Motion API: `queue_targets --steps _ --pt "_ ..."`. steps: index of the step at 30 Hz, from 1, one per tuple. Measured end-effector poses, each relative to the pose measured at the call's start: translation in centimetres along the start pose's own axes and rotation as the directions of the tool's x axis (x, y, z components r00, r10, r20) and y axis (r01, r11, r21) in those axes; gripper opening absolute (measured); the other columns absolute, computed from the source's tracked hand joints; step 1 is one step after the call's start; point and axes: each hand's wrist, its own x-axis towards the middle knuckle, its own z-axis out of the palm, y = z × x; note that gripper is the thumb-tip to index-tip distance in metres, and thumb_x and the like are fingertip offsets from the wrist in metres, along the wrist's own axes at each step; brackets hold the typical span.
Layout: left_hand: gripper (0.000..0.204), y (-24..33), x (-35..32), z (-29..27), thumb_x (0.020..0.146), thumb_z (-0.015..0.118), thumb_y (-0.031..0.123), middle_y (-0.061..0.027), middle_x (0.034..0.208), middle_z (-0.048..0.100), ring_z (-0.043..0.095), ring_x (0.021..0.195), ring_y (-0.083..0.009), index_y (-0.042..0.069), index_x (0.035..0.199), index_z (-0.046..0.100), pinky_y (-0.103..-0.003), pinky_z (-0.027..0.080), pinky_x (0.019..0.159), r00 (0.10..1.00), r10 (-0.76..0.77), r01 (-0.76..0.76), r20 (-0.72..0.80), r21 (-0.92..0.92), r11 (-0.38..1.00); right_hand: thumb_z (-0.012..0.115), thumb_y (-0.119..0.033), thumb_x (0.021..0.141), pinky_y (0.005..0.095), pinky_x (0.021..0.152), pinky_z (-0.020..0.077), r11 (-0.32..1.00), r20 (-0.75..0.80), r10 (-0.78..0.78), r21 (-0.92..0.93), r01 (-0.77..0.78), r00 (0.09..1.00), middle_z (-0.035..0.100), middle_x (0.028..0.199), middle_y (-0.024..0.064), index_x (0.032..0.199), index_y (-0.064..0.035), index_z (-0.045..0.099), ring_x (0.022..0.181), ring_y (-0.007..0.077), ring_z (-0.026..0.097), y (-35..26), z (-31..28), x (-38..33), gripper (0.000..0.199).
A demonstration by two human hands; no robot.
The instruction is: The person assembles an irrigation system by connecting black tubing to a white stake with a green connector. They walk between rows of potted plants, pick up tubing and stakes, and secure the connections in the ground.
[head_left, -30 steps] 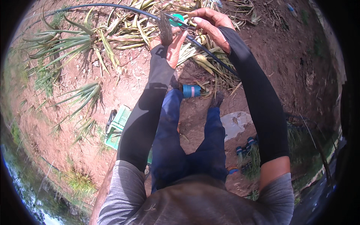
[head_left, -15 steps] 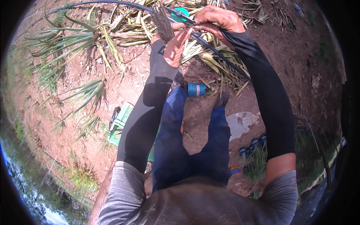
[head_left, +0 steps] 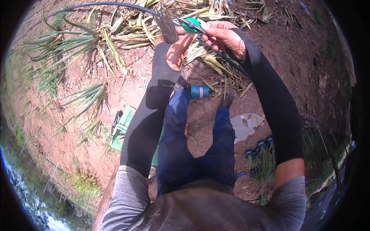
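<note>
My left hand [head_left: 178,52] is closed at the top of the view, with a bundle of thin grey strips [head_left: 166,29] standing up from it. Beside its fingertips is a round green disc [head_left: 189,25] crossed by a black bar-like piece; I cannot tell its kind. My right hand [head_left: 227,37] pinches the right end of that black piece, fingers bent. A dark hose [head_left: 236,66] slopes down to the right below this hand, and a dark hose stretch [head_left: 115,3] arcs in from the upper left. Their meeting place is hidden behind the hands.
Dry strap-like leaves [head_left: 135,32] lie piled beneath the hands. Spiky green plants [head_left: 79,42] grow at left. Between my feet sits a blue pot-like roll [head_left: 199,91]. A green crate [head_left: 124,125] stands at left, a pale plastic sheet [head_left: 246,126] and bundled plants [head_left: 266,159] at right.
My right hand has come down and turned, its fingers now around the black piece's right end. The green disc has shifted slightly right and down and shows more fully. My left hand has barely moved.
</note>
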Motion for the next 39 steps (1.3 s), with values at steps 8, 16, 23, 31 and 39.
queue_targets --steps 8,16,23,31,39 --pt "0.036 -1.6 0.3 -0.4 0.095 0.038 0.012 -0.0073 0.117 0.053 0.047 0.089 -0.0092 -0.001 0.128 0.048 -0.021 0.038 0.073 0.989 0.13 -0.11 0.071 -0.236 0.966 0.069 0.007 0.07 0.0254 0.063 0.0481 -0.042 0.368 -0.814 -0.809 0.586 0.449 0.061 0.087 0.0069 0.095 -0.0045 0.066 0.077 0.0188 0.061 -0.6 -0.4 0.2 0.027" --pt "0.036 -1.0 0.6 -0.7 0.097 0.038 0.01 -0.0093 0.13 0.048 0.047 0.117 -0.0127 -0.004 0.13 0.043 -0.021 0.039 0.094 0.984 -0.16 0.175 0.073 -0.432 0.885 0.071 0.005 0.065 0.0286 0.06 0.0485 -0.298 0.585 -0.724 -0.743 0.599 0.366 0.06 0.083 0.0069 0.089 -0.0036 0.064 0.072 0.0222 0.06 -2.8 0.4 0.0 0.026" --pt "0.039 -1.6 0.0 -0.9 0.096 0.036 0.011 -0.0082 0.131 0.048 0.045 0.117 -0.0112 -0.002 0.133 0.041 -0.02 0.036 0.094 0.971 -0.237 0.222 -0.033 -0.249 0.943 0.07 -0.004 0.072 0.0315 0.065 0.0481 -0.277 0.617 -0.634 -0.744 0.608 0.466 0.058 0.084 0.0077 0.09 -0.0035 0.061 0.076 0.0244 0.059 -1.8 -1.5 0.6 0.02" --pt "0.037 -1.6 0.6 -0.9 0.096 0.039 0.023 -0.0201 0.109 0.055 0.057 0.1 -0.0215 -0.008 0.113 0.047 -0.025 0.047 0.085 1.0 0.003 -0.003 -0.022 -0.002 1.0 0.057 -0.024 0.089 0.0196 0.052 0.031 0.984 0.11 0.062 -0.17 -0.043 0.992 0.044 0.064 -0.0049 0.085 -0.0076 0.058 0.057 0.0032 0.036 -0.8 -0.6 0.4 0.017" --pt "0.034 1.1 0.7 0.6 0.079 0.069 0.013 -0.0179 0.093 0.062 0.064 0.085 -0.0194 -0.011 0.098 0.055 -0.025 0.053 0.077 0.971 -0.072 -0.005 -0.227 -0.322 0.947 0.069 0.002 0.072 0.0275 0.07 0.0488 0.29 0.136 -0.778 -0.788 0.543 0.613 0.06 0.087 0.0071 0.098 -0.0082 0.065 0.077 0.0187 0.06 0.2 1.0 -1.0 0.028"
